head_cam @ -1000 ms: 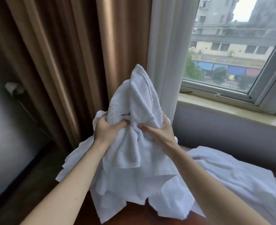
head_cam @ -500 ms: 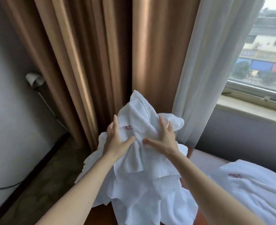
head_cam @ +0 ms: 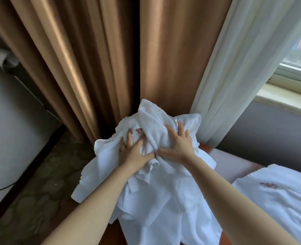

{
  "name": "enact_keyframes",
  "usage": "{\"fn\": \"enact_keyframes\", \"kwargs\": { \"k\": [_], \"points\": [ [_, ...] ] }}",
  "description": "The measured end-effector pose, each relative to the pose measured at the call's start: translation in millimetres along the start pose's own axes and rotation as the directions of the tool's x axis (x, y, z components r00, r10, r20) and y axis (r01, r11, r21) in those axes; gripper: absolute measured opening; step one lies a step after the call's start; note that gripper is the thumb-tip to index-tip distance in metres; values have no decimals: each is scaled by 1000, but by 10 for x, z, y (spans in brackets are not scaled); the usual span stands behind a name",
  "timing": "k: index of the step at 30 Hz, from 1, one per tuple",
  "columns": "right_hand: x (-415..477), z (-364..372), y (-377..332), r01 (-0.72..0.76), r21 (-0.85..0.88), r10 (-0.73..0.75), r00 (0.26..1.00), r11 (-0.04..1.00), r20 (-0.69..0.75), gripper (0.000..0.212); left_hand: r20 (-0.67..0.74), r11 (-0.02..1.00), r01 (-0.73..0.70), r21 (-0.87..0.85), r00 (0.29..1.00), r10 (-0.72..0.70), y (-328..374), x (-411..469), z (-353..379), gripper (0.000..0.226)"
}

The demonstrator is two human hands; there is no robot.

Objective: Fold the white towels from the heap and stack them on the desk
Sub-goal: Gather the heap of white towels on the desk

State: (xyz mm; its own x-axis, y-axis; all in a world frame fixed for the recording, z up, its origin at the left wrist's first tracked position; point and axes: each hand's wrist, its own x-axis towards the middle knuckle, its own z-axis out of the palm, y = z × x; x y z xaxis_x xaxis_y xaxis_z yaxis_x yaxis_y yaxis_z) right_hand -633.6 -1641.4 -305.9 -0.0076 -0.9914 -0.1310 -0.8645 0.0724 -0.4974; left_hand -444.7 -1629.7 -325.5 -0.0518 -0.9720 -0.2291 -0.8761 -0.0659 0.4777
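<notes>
Four long fingers (head_cam: 129, 138) of the left hand (head_cam: 133, 152) lie straight and slightly spread on the cloth, and its thumb stretches sideways towards the other hand. The fingers (head_cam: 180, 129) of the right hand (head_cam: 179, 147) are also straight and fanned apart, with that thumb pointing back towards the left one. The two thumb tips almost meet across a small ridge of fabric. Both palms press down flat, neither hand curling round anything, and two bare forearms reach in from the lower edge with the wrists level. Under the hands is one crumpled white terry towel (head_cam: 153, 119) that peaks between them. One small red embroidered mark (head_cam: 140, 130) shows just beside the left fingertips. This towel tops the loose heap of white towels (head_cam: 164, 200), which spills over the corner of the glossy reddish-brown wooden desk (head_cam: 238, 163). How many towels the heap holds cannot be told. One more white towel with a red embroidered mark (head_cam: 273, 195) lies spread on the desk to the right, apart from the heap. Behind stand one brown pleated curtain (head_cam: 96, 59) and one sheer white curtain (head_cam: 238, 64), with one window (head_cam: 300, 68) at the far right.
</notes>
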Motion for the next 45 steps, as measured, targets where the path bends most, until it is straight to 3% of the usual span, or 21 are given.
{"fn": "enact_keyframes", "kwargs": {
  "k": [9, 14, 17, 19, 24, 32, 45],
  "points": [
    [-53, -32, -55, -13, -44, 14, 999, 999, 39, 96, -3, 999, 12, 38, 1000, -11, -17, 7, -32, 92],
    [-435, -235, 55, 53, -106, -49, 998, 993, 41, 80, -56, 997, 28, 69, 998, -24, 266, -306, -197, 90],
    [-782, -387, 224, 98, -164, -99, 995, 982, 3, 71, -238, 994, -105, -8, 966, 100, 604, -555, -215, 80],
    [-1053, -482, 382, 59, -185, -61, 998, 981, -5, 72, -288, 973, -232, 10, 931, 225, 846, -738, -150, 75],
    [-1806, -777, 980, -97, -209, 85, 994, 973, -66, 78, -107, 882, -471, -5, 877, 468, 1443, -1212, 290, 72],
    [-2986, -1244, 2006, -314, -209, 297, 948, 926, -112, 79, 230, 811, -585, -14, 787, 572, 2373, -1888, 1169, 78],
    [-3941, -1731, 3516, -511, -171, 493, 859, 843, -138, 97, 404, 714, -699, -38, 643, 651, 3646, -2469, 2249, 89]
  ]
}}
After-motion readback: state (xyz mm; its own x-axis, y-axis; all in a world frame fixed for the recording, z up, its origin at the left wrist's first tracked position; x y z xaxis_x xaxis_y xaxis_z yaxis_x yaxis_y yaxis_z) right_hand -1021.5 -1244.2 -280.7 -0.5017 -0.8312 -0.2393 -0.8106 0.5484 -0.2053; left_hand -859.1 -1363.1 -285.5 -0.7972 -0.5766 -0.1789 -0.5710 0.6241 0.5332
